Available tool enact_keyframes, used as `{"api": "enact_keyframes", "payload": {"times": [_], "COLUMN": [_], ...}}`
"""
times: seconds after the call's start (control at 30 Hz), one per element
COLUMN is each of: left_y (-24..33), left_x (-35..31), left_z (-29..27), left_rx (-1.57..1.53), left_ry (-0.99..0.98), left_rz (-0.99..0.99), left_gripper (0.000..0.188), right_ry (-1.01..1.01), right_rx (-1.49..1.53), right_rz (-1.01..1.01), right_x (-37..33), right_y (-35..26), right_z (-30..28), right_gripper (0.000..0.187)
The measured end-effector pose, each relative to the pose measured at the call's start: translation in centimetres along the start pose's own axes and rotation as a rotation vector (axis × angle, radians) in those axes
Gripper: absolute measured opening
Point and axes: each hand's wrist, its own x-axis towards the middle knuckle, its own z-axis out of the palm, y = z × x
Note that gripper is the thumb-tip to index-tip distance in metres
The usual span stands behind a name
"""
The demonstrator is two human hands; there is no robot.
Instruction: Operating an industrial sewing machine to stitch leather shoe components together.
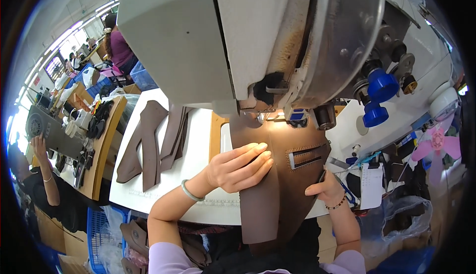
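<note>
Brown leather-like panels [292, 189] hang from the sewing machine [292, 110] toward my lap. Stitching frames a rectangular slot [306, 156] in the larger panel. On top, to the left, lies a smooth strip [260, 212] of the same brown material. My left hand [241, 167], fingers pressed together, grips that strip's upper part just below the lit needle area. My right hand [326, 189] is closed on the larger panel's right edge, thumb on top and most fingers hidden underneath. A narrow dark piece shows beside that thumb; its kind is unclear.
Cut brown pieces [150, 147] lie on the white table [134, 197] at left. Blue knobs [382, 85] stick out from the machine head. At right are a pink fan [436, 142], a paper pad [372, 185] and a plastic bag [409, 217]. Co-workers sit at left.
</note>
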Motion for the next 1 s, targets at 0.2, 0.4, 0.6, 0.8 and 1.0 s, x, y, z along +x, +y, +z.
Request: {"api": "enact_keyframes", "payload": {"times": [0.2, 0.4, 0.6, 0.8, 1.0], "left_y": [-0.4, -1.5, -1.9, -2.6, -2.5], "left_x": [0.0, -0.4, -0.5, -1.0, -0.8], "left_z": [0.5, 0.0, 0.2, 0.5, 0.4], "left_rx": [-0.020, -0.082, -0.094, -0.114, -0.166], "left_ry": [0.016, 0.023, 0.051, 0.059, 0.027], "left_rz": [-0.025, -0.059, -0.069, -0.107, -0.204], "left_gripper": [0.013, 0.013, 0.012, 0.018, 0.020], "right_ry": [0.018, 0.056, 0.077, 0.097, 0.062], "right_rx": [-0.003, -0.118, -0.117, -0.066, -0.024], "right_rz": [-0.052, -0.087, -0.096, -0.112, -0.103], "right_x": [-0.1, 0.2, 0.4, 1.3, 2.3], "right_y": [-0.7, -0.4, 0.1, 0.3, -0.3], "right_z": [0.9, 2.2, 2.1, 2.4, 1.8], "right_gripper": [0.059, 0.055, 0.052, 0.050, 0.051]}}
